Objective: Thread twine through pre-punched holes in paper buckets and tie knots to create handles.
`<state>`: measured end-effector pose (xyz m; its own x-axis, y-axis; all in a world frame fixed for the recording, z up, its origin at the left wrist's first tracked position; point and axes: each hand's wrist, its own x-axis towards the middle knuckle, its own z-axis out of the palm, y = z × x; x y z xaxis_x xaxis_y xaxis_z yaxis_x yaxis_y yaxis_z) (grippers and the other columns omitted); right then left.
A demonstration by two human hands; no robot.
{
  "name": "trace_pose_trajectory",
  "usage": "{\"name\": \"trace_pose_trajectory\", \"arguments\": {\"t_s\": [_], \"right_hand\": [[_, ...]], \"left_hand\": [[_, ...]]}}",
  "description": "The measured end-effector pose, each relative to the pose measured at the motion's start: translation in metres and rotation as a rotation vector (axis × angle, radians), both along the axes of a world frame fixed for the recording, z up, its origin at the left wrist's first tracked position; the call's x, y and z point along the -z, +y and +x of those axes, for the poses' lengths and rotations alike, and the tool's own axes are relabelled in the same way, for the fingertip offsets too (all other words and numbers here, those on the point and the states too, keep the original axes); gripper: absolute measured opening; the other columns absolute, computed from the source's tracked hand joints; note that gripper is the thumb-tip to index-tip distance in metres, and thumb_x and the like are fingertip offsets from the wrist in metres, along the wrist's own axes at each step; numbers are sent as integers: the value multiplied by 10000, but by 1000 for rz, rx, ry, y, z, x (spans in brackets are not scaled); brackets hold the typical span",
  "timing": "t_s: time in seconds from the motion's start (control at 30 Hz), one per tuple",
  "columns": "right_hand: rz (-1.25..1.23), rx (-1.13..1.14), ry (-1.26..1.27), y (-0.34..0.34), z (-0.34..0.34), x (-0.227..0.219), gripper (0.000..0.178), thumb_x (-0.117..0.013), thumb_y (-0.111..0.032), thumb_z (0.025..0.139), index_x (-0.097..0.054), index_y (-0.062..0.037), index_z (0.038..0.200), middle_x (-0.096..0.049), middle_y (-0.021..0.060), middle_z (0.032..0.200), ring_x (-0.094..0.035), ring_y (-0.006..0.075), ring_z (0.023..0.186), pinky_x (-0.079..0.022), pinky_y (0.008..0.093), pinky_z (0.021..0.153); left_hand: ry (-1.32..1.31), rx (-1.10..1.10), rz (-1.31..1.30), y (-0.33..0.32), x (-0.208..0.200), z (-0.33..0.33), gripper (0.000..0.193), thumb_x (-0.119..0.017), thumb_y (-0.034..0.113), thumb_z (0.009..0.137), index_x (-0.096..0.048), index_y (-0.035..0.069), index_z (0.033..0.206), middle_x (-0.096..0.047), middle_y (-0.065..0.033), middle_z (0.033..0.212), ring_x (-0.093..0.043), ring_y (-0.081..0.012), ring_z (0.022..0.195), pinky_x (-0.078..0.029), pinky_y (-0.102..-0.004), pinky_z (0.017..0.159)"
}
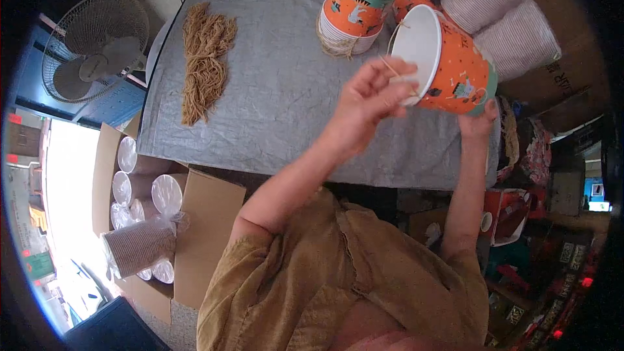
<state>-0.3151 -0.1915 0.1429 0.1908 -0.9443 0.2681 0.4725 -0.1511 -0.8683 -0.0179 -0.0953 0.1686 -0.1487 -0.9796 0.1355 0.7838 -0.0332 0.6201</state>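
An orange paper bucket (458,58) with a green base band and white inside is held tilted on its side, its mouth toward the left. My right hand (480,122) supports it from below at the base end. At the rim, my left hand (377,91) is closed in a pinch on a thin tan cord (390,65) that loops by the bucket's mouth. Behind my left hand an upside-down stack of matching buckets (357,10) stands on the table, with cords hanging around its lower rims. A bundle of brown twine cords (207,62) lies at the table's left.
Grey sheeting covers the table (279,91). Beyond the held bucket are plastic-wrapped stacks of cups (517,32) and another orange bucket (409,1). A fan (97,49) stands at far left, above an open cardboard box (205,221) of wrapped cup stacks (140,247).
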Motion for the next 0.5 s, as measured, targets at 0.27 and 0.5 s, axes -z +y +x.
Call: {"name": "trace_pose_trajectory", "arguments": {"t_s": [0.27,0.5], "right_hand": [[-126,-71,98,-104,8,-67,660,-656,-385,871,-464,-11,1379,-541,107,1358,-518,274,1266,-409,463,1091],[-265,-15,457,-166,70,-144,674,-643,-406,880,-471,-1,1390,-540,115,1355,-533,216,1252,-420,389,1079]], "left_hand": [[371,99,-229,-110,-40,73,451,-513,215,1027,-429,48,1437,-585,-8,908,-546,-114,799,-442,-204,625],[131,109,-218,-185,-32,106,554,-554,294,1011,-352,200,1518,-522,11,751,-488,-99,648,-375,-206,548]]}}
